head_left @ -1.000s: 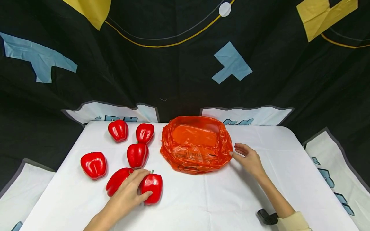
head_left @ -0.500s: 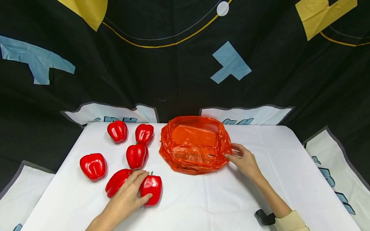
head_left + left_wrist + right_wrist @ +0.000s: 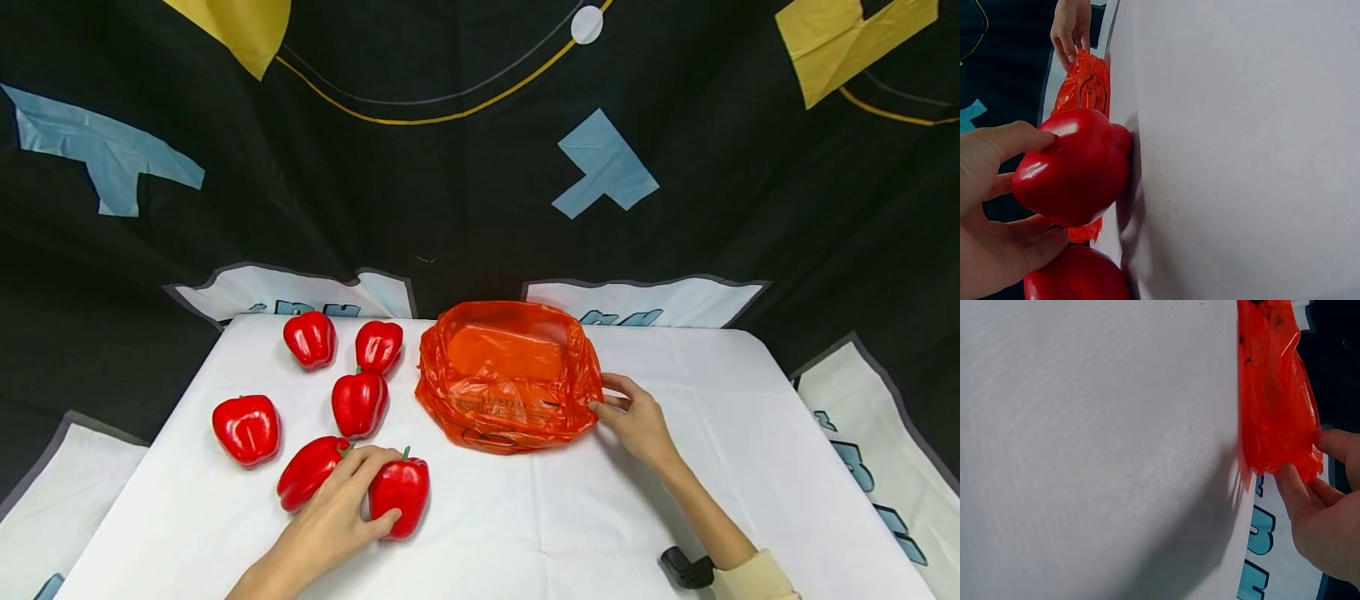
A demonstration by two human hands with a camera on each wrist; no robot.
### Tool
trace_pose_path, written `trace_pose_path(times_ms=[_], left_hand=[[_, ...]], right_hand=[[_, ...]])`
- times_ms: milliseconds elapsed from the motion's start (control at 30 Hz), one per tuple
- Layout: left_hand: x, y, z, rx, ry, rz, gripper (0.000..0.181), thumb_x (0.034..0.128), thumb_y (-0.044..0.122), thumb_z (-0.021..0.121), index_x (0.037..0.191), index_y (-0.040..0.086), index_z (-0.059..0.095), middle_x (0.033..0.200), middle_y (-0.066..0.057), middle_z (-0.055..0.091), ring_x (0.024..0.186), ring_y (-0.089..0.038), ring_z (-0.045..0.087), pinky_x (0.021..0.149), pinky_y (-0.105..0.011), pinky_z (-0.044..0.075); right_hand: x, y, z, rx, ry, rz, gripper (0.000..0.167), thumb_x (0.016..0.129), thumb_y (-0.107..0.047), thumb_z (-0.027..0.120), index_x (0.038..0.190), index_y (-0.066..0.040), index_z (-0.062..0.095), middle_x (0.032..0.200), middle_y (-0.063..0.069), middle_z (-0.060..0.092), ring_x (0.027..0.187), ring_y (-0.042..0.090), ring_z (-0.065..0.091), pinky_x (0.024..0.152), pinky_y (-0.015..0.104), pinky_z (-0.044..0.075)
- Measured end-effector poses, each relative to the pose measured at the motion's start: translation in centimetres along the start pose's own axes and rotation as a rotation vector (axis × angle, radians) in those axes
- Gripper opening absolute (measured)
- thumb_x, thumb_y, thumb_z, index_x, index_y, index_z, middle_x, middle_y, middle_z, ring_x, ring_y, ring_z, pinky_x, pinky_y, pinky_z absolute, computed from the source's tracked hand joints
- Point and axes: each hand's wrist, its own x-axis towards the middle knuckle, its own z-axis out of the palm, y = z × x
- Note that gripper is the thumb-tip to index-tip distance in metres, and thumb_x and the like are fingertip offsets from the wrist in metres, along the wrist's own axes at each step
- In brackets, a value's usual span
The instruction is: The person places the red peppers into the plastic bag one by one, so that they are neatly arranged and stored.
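My left hand (image 3: 335, 510) grips a red bell pepper (image 3: 401, 493) near the front of the table, thumb on one side and fingers on the other; the left wrist view shows the same pepper (image 3: 1075, 169) between them. Another pepper (image 3: 309, 473) lies just left of that hand. An orange plastic bag (image 3: 506, 379) sits with its mouth spread wide at the back middle. At its right side my right hand (image 3: 637, 423) pinches the bag's edge, and in the right wrist view the fingertips touch the bag (image 3: 1279, 406).
Farther back on the left lie more red peppers, one at the far left (image 3: 247, 430), one at the back (image 3: 310, 340) and two touching each other (image 3: 360, 404). A black device (image 3: 687, 568) is at the right wrist. Dark cloth hangs behind the white table (image 3: 600, 517).
The left hand and its pepper have shifted slightly to the right, away from the pepper beside them. My right hand has moved left onto the bag's edge.
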Motion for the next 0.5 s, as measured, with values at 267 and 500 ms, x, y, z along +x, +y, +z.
trace_pose_path(times_ms=[267,500], left_hand=[[-0.06,0.01,0.30,-0.034,-0.010,0.045,0.061,0.0732,0.013,0.088,0.126,0.024,0.060,0.124,0.001,0.053,0.114,-0.024,0.052,0.085,-0.052,0.056],[-0.12,0.11,0.63,-0.057,0.007,0.060,0.059,0.0734,0.011,0.087,0.125,0.021,0.061,0.124,0.002,0.052,0.114,-0.024,0.051,0.087,-0.051,0.055]], right_hand=[[0.10,-0.14,0.12,0.020,0.002,0.003,0.049,0.091,-0.003,0.072,0.137,0.002,0.054,0.135,0.024,0.056,0.112,0.034,0.065,0.078,0.021,0.056],[0.12,-0.24,0.13,0.035,0.024,0.027,0.046,0.091,-0.003,0.072,0.134,0.002,0.057,0.132,0.023,0.059,0.109,0.032,0.067,0.076,0.019,0.055]])
